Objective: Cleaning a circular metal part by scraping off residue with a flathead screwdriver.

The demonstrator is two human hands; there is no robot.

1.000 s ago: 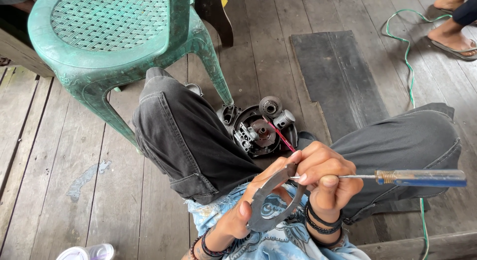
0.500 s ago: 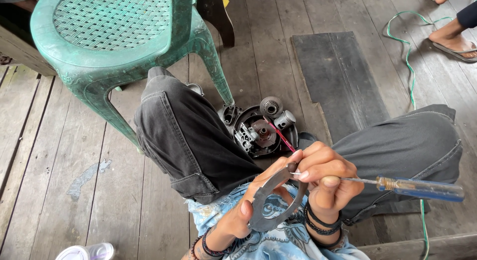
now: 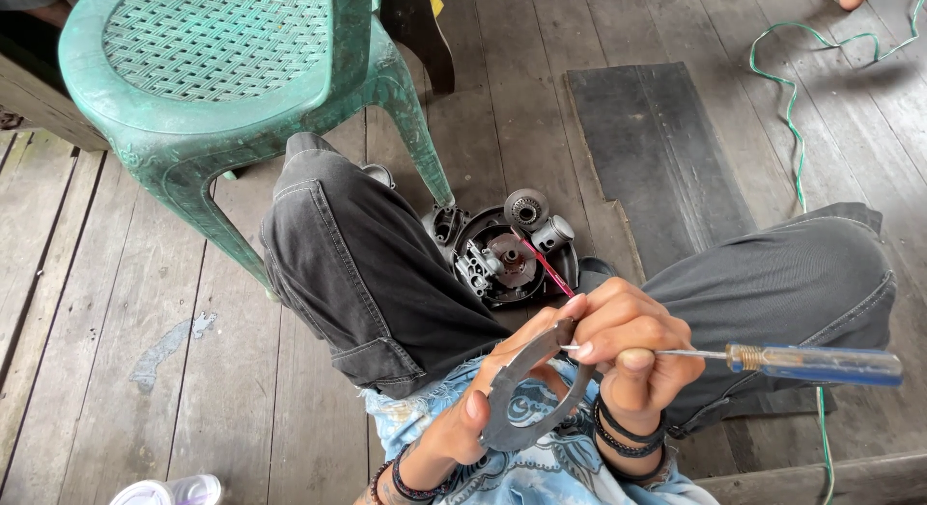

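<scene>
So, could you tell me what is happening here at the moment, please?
A person sits on a wooden plank floor, working over their lap. The left hand holds a curved grey metal part, and the right hand pinches the shaft of a blue-handled screwdriver, its tip at that part. Between the knees lies a dismantled round black mechanism with loose pieces. A green plastic chair stands alongside.
</scene>
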